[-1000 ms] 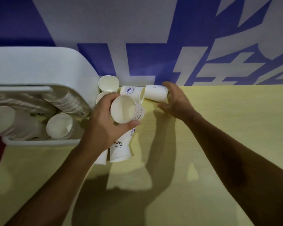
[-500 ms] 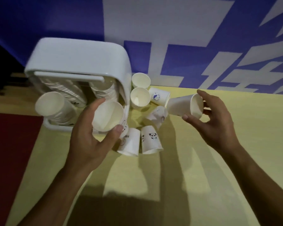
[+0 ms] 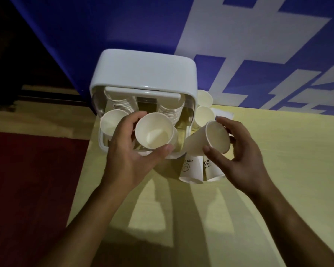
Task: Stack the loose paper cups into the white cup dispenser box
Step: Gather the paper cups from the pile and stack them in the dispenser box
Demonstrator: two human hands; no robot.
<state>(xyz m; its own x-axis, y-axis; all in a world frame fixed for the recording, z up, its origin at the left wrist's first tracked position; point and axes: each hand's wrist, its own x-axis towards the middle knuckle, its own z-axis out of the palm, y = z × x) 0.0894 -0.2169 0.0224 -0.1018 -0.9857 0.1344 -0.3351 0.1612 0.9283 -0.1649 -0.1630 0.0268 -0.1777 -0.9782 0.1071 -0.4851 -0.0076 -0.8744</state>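
White plastic dispenser box (image 3: 145, 72) holds stacks already; left hand (image 3: 127, 151) and right hand (image 3: 239, 157) each grip one paper cup, several loose cups (image 3: 204, 116) remain.

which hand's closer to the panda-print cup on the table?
Right. The right hand, gripping a tilted cup, overlaps the panda-print cup in view; the left hand, gripping a second cup, is farther left, before the dispenser box opening.

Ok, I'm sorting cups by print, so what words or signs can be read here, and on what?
"HELL", upside down, its end out of sight: on the upturned cup, above a round mark.
Panda picture, no words: the neighbouring upturned cup.
Large white strokes on the blue banner: cut off, unreadable.
Blue mark on a white thing beyond the right hand: too blurred.
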